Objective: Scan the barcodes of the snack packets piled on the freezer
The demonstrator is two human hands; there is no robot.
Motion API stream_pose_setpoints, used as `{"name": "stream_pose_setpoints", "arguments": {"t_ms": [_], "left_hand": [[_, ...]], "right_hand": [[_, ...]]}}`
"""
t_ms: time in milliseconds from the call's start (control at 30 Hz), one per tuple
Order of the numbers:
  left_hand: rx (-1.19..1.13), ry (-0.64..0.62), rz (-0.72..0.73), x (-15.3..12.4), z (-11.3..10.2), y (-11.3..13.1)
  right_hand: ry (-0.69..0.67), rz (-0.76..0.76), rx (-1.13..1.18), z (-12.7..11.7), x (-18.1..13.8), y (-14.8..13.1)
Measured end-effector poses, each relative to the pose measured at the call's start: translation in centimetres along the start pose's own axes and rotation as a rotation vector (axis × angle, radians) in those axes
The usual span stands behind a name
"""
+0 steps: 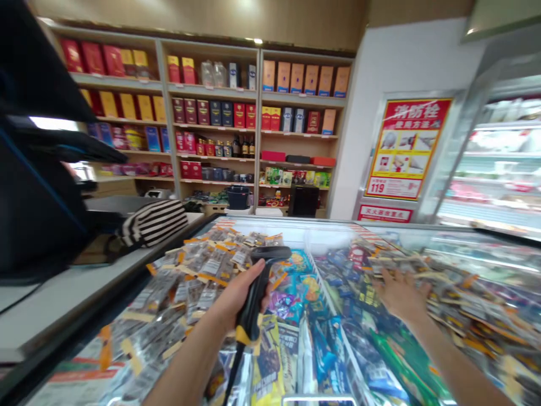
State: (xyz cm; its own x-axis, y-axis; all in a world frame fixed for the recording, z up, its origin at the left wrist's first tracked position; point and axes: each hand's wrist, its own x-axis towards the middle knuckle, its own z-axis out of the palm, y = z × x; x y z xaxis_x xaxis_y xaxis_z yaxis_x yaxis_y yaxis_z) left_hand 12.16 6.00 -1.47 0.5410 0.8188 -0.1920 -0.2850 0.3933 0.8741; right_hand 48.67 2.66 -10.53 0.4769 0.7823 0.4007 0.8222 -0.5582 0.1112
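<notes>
Shop shelving [253, 113] across the upper frame; freezer chest [304, 225] below. Our left hand [236, 296] grips a barcode scanner [257, 287]; right hand [399, 293], centre-right, lies spread open on packets [460, 299].

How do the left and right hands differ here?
The left hand is curled around a black barcode scanner; the right hand holds nothing. The left hand's fingers are closed, the right hand's are spread flat over packets. Both reach out above the chest freezer.
</notes>
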Motion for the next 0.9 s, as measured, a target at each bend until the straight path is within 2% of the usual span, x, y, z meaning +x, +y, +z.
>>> {"name": "stream_pose_setpoints", "arguments": {"t_ms": [133, 233, 300, 400, 500, 567, 700, 800, 900], "left_hand": [[0.039, 0.013, -0.022, -0.2, 0.1, 0.1], [0.032, 0.020, -0.031, -0.2, -0.2, 0.0], [0.037, 0.025, -0.079, -0.1, -0.3, 0.0], [0.029, 0.039, -0.068, -0.1, -0.2, 0.0], [0.040, 0.036, -0.053, -0.2, 0.0, 0.0], [0.059, 0.001, -0.067, -0.1, 0.0, -0.1], [0.087, -0.045, -0.064, 0.1, 0.2, -0.8], [0.114, -0.048, -0.059, 0.4, 0.7, -1.3], [0.145, -0.055, -0.034, 0.4, 1.6, -1.4]], "right_hand": [[-0.036, 0.026, 0.013, -1.3, 0.3, -3.1], [-0.058, 0.013, 0.128, -2.9, 1.3, -3.4], [-0.022, -0.010, 0.163, -4.0, 0.9, -1.9], [0.061, -0.005, 0.112, -4.3, -1.9, 2.1], [0.026, -0.034, 0.056, -2.9, -5.0, 5.2], [-0.005, -0.041, 0.057, -1.8, -5.7, 5.6], [-0.052, -0.017, 0.141, -0.6, -3.4, 2.3], [-0.080, -0.035, 0.271, -1.0, -0.9, -0.7], [-0.036, -0.031, 0.391, -1.9, 0.4, -2.0]]}}
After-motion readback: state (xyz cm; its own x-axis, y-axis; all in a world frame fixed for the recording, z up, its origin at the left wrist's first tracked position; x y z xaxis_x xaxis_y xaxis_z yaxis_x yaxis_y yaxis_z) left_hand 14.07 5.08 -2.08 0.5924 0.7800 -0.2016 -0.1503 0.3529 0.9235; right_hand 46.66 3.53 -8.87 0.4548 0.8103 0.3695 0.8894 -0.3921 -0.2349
